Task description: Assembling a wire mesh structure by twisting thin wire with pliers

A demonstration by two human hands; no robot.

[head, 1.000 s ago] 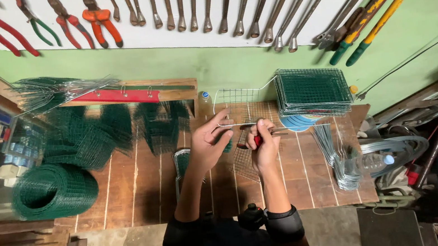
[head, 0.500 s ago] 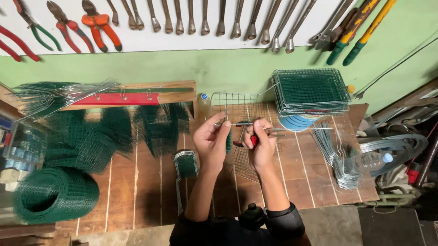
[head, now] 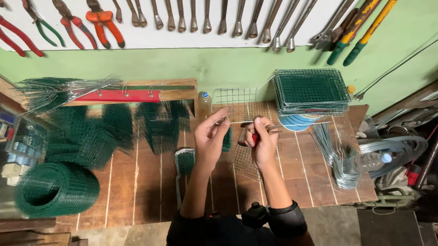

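Pliers clenched in right hand, long axis pointed right. Wire mesh piece pinched by left hand, held just far of pliers, above wooden bench; left hand nearer.

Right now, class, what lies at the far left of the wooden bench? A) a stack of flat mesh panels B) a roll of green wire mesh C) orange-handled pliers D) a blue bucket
B: the roll of green wire mesh sits at the left end of the wooden bench, well left of both hands.
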